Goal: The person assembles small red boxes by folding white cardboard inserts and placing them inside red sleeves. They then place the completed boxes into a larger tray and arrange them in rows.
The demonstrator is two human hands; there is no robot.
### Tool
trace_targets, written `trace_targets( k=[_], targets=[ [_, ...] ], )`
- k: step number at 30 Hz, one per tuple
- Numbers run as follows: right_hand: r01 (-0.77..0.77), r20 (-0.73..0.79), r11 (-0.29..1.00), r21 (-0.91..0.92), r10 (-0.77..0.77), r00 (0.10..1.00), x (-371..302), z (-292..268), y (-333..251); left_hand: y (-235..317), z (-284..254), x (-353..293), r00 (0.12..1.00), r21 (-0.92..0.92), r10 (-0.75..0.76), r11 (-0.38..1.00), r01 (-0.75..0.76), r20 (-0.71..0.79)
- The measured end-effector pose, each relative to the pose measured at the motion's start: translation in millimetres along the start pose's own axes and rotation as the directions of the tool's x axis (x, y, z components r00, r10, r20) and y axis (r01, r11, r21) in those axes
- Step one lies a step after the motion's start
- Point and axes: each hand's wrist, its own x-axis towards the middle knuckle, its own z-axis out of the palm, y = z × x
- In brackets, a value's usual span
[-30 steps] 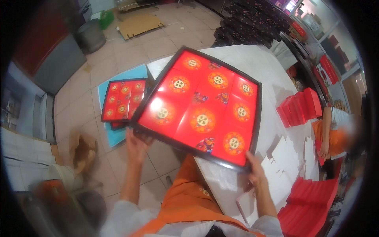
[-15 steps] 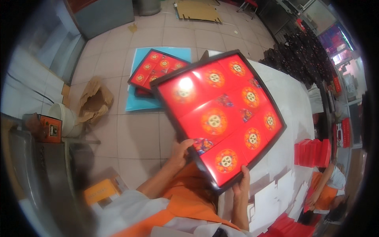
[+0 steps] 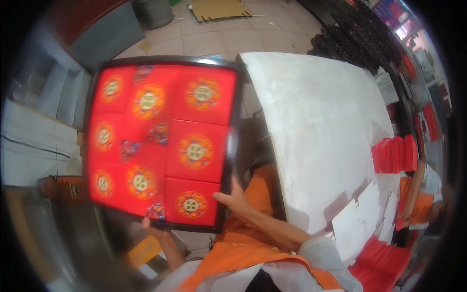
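A black-rimmed square tray (image 3: 203, 120) filled with red boxes, each bearing a round orange and gold emblem, is held up in front of me, left of the table. My left hand (image 3: 159, 232) grips its lower rim, thumb over the front edge. My right hand (image 3: 232, 200) is closed round the lower right side, with the thumb on the front. Fingers behind the tray are hidden. A bit of blue sheet (image 3: 217, 57) shows past the tray's top edge; what lies on it is hidden.
A white-covered table (image 3: 316, 117) stands to the right, with stacked red boxes (image 3: 395, 155) and white card pieces (image 3: 355, 219) on it. More red pieces (image 3: 379, 265) lie near me. A co-worker's arm (image 3: 413, 192) reaches in at far right. A yellow box (image 3: 144, 250) sits low left.
The tray has swung left from over the table's edge to over the floor, and has turned. It now covers the second tray seen earlier on the blue sheet. Both hands still hold it.
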Motion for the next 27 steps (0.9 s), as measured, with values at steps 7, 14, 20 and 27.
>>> trace_targets(
  k=[7, 14, 20, 27],
  targets=[
    [0.602, 0.515, 0.711, -0.364, -0.385, 0.766, 72.2, 2.1, -93.9, 36.0, 43.1, 53.7, 0.906, 0.253, 0.386, 0.907, -0.338, -0.174],
    [0.202, 0.351, -0.294, -0.934, -0.658, 0.666, 182.7, -93.9, -148.2, 25.4, 44.6, 85.6, 0.864, 0.184, 0.428, 0.902, -0.390, -0.265],
    [0.208, 0.387, -0.374, -0.904, -0.508, 0.769, 141.7, -44.7, -153.0, 38.7, 31.7, 84.5, 0.952, 0.003, 0.213, 0.976, -0.217, -0.219],
    [0.240, 0.395, -0.354, -0.904, -0.476, 0.785, 62.9, 9.3, -210.4, 37.9, 31.2, 79.0, 0.963, -0.145, 0.066, 0.984, -0.107, -0.260]
  ],
)
